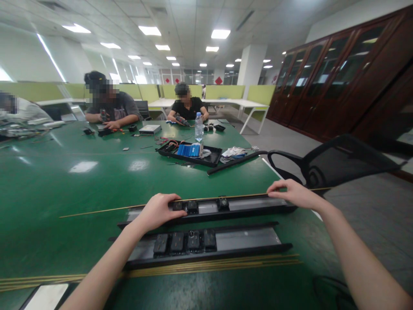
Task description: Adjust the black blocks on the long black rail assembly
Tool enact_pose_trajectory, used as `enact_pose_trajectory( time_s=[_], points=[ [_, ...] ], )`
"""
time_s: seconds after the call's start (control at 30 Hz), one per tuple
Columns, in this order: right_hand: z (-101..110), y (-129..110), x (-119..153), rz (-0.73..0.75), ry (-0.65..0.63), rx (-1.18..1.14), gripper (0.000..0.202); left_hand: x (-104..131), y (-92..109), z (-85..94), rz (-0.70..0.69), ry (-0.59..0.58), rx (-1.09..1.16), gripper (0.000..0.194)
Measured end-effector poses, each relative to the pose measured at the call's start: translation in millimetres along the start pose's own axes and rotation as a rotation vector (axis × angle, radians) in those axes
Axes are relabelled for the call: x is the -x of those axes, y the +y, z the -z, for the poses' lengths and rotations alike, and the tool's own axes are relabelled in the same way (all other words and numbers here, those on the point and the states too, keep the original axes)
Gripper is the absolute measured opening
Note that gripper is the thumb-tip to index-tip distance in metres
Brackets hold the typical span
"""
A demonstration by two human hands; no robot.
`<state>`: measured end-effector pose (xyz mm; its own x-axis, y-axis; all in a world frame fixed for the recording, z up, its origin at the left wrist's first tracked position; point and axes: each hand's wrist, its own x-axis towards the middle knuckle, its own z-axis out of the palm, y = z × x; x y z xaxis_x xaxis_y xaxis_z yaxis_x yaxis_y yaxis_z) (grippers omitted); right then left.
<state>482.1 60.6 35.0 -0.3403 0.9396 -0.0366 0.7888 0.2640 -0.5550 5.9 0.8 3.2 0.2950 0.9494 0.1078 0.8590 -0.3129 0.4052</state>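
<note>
A long thin brass rod point(100, 211) lies along the far rim of a black channel with a grey inside point(248, 203). My left hand point(159, 210) is curled over the channel's left part, fingertips at the rod and thumb beside a black block point(177, 206); its exact grip is partly hidden. Near the channel's right end, my right hand point(290, 193) pinches the rod between thumb and fingers. Two more black blocks, a middle one point(192, 207) and a right one point(223, 203), sit inside. A second channel point(247, 237), closer to me, holds several black blocks point(193, 240) side by side.
Several brass rods point(213, 267) lie in front of the near channel. Beyond stand a black tray point(211, 158) with blue parts, a water bottle point(198, 128) and gloves point(232, 154). Co-workers sit across the green table point(87, 185). A mesh chair point(348, 157) stands at right.
</note>
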Motion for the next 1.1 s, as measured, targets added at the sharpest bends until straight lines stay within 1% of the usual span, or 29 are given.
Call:
enact_pose_trajectory(
  time_s=[0.2,0.33,1.1],
  points=[
    [0.4,11.7,-0.9,-0.007,-0.015,-0.017,0.038,0.0,-0.3,-0.8,-0.012,0.003,-0.005,0.046],
    [0.5,15.4,-1.2,-0.009,-0.018,-0.022,0.037,0.4,-2.6,-2.4,-0.017,0.007,-0.008,0.046],
    [6.5,18.4,3.1,-0.049,-0.006,-0.025,0.044,0.5,-2.2,-1.6,-0.018,0.007,0.004,0.047]
  ],
)
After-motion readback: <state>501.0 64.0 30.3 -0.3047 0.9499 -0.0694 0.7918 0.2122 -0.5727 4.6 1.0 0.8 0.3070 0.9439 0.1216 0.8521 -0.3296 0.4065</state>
